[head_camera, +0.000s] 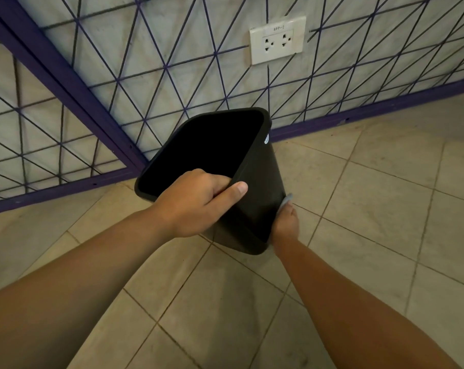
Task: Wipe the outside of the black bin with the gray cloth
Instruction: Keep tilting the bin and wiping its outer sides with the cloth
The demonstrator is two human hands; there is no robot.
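The black bin (262,182) is tilted with its open mouth toward me, held up above the tiled floor. My left hand (196,203) grips its near rim, fingers inside and thumb on the outer wall. My right hand (285,225) is low on the bin's right outer side, mostly hidden behind it. It presses the gray cloth (286,200) against the wall; only a small edge of cloth shows above the fingers. I cannot see how the right fingers lie round the cloth.
A wall with purple line patterns and purple baseboard (358,115) stands close behind the bin. A white double socket (277,39) is on the wall above. Beige floor tiles (372,209) spread to the right and front.
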